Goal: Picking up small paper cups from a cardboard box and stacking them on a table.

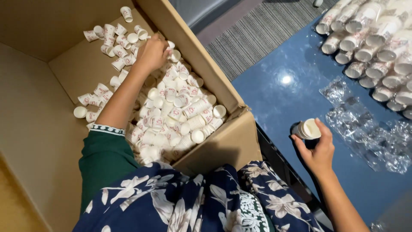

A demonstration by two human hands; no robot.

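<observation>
My left hand point(152, 52) reaches deep into a large cardboard box point(34, 129) and rests on the heap of small white paper cups point(171, 111) with red print; its fingers curl among the cups, and whether they grip one is hidden. My right hand point(318, 148) is held over the dark blue glossy table point(279, 94) and is closed around a short nested stack of the same paper cups point(308, 129), mouths facing up and to the right.
Many stacked cups point(373, 38) lie in rows at the table's far right. Crumpled clear plastic wrappers point(369, 124) lie beside my right hand. A grey striped carpet point(257, 34) shows beyond the box. My floral-print clothing point(193, 202) fills the bottom.
</observation>
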